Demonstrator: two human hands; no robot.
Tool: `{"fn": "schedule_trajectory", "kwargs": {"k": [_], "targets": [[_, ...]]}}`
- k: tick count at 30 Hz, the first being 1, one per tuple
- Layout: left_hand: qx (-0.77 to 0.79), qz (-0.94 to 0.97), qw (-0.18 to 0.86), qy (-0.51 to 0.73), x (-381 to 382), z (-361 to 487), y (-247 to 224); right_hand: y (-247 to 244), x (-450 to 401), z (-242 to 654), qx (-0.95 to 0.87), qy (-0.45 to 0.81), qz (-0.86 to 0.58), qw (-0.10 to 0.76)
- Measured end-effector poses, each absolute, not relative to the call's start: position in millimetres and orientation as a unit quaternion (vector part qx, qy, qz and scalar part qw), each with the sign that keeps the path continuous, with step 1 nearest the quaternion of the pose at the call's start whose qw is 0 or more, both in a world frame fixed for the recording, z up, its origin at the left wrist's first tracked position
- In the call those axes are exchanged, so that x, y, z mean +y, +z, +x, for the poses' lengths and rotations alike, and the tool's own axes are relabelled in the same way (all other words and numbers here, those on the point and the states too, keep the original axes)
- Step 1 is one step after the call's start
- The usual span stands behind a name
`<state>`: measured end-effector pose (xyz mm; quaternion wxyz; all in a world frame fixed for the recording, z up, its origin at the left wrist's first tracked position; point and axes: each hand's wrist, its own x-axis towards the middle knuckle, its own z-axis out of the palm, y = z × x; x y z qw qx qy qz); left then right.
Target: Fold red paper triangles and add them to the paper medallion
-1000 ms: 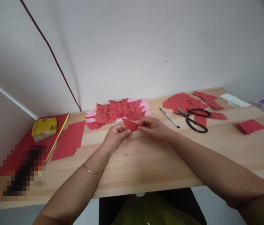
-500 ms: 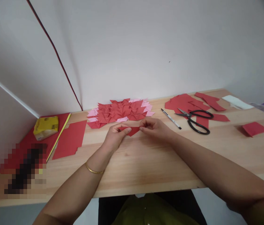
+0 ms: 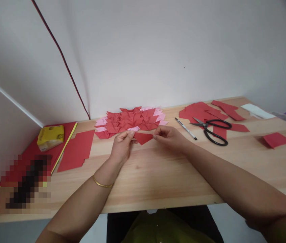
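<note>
A small folded piece of red paper [image 3: 143, 138], shaped like a triangle pointing down, is stretched between my two hands above the wooden table. My left hand [image 3: 122, 143] pinches its left corner between thumb and fingers. Its right corner is pinched by my right hand [image 3: 169, 138]. Just behind my hands, many folded red paper shapes [image 3: 133, 119] lie in overlapping rows, with pink folded ones [image 3: 101, 122] at the edges.
Black-handled scissors [image 3: 215, 130] rest on red paper scraps [image 3: 196, 111], with a pen [image 3: 186, 128] beside them. At right lies a folded red square [image 3: 277, 139]; at left, red sheets [image 3: 77, 150] and a yellow packet [image 3: 50, 136].
The red paper between my hands now shows a larger triangle. My left hand has shifted slightly up and left, its thumb now at the paper's left corner.
</note>
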<state>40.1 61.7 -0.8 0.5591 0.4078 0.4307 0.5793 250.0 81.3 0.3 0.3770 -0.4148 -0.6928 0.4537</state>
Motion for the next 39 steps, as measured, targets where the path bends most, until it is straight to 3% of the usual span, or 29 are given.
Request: {"fn": "schedule_trajectory", "kwargs": {"k": [7,21,24,31,39], "targets": [[0.407,0.452,0.639,0.471,55.5,44.0,-1.2,3.0,81.1,250.1,-0.704,0.466,-0.368,0.391],[0.437,0.483,0.565,0.507,55.1,44.7,0.0,-1.4,81.4,249.8,-0.713,0.488,-0.34,0.372],[0.417,0.452,0.593,0.519,56.4,44.5,0.4,5.0,80.2,251.4,-0.692,0.545,-0.32,0.349],[0.363,0.436,0.688,0.453,53.6,44.8,1.4,9.7,81.1,252.0,-0.625,0.59,-0.313,0.403],[0.359,0.501,0.691,0.376,52.9,41.3,-0.1,10.5,74.6,245.1,-0.631,0.604,-0.322,0.364]]}}
